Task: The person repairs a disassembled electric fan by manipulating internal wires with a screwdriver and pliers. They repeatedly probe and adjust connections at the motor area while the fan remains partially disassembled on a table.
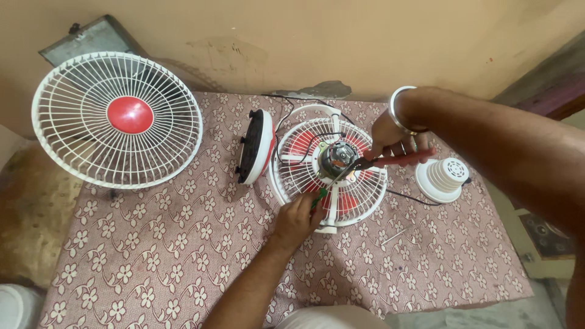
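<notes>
While the left hand (297,218) steadies the fan cage (332,173), red-handled pliers (393,161) reach its motor (337,157).

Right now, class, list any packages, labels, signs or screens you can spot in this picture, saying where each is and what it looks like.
None can be made out: no package, sign or screen.
Nearest thing to a label: the plain red round cap at the centre of the white fan guard, at the left on the cloth; no markings can be seen on it.
</notes>
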